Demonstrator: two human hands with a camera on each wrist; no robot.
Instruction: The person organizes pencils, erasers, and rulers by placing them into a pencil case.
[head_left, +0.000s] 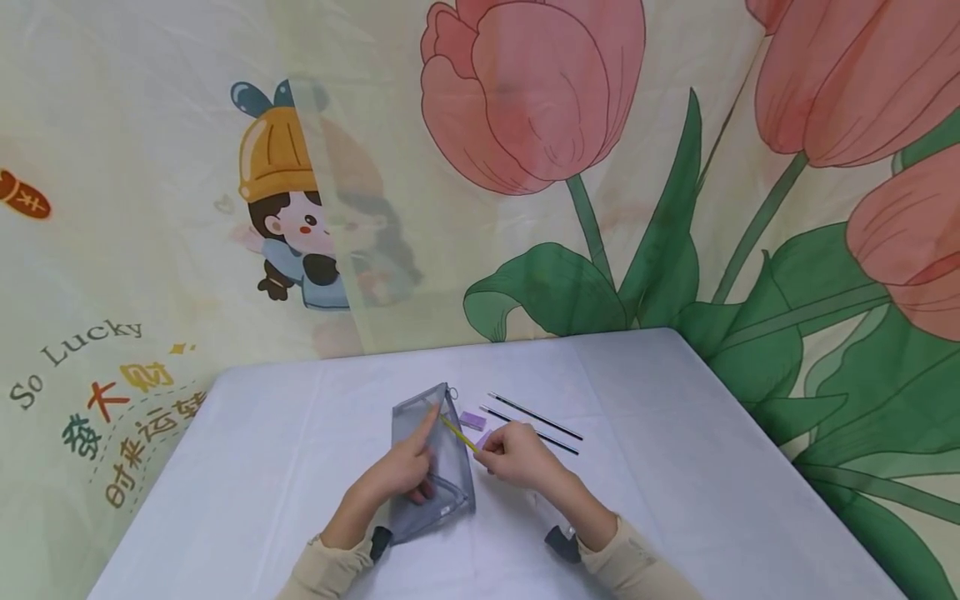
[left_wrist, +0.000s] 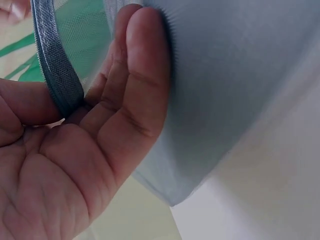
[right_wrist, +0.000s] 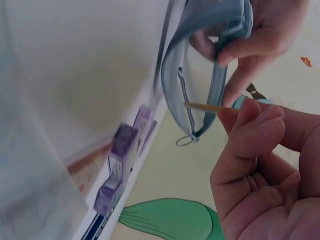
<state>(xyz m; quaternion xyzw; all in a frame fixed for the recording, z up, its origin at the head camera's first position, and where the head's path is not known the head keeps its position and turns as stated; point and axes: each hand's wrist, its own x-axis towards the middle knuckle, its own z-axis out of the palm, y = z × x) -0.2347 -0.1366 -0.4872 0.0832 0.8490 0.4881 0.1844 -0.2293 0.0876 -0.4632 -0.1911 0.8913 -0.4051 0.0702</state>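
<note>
My left hand [head_left: 405, 467] holds a grey-blue mesh zip pouch [head_left: 453, 454] by its zipped edge, thumb on one side and fingers on the other. In the left wrist view, the left hand [left_wrist: 135, 95] has its fingers against the pouch's fabric [left_wrist: 215, 100]. The right hand [head_left: 517, 454] pinches a thin yellow pencil [head_left: 459, 435] between thumb and fingertips. From the right wrist, the pouch's mouth [right_wrist: 216, 90] gapes, and the pencil [right_wrist: 205, 106] points into it, its far end at the opening.
Purple erasers [head_left: 472, 421] lie on the white table [head_left: 300, 467] just right of the pouch, one partly hidden by my right hand. Two dark pencils [head_left: 536, 417] lie side by side beyond that hand. A curtain printed with tulips [head_left: 540, 83] hangs behind the table.
</note>
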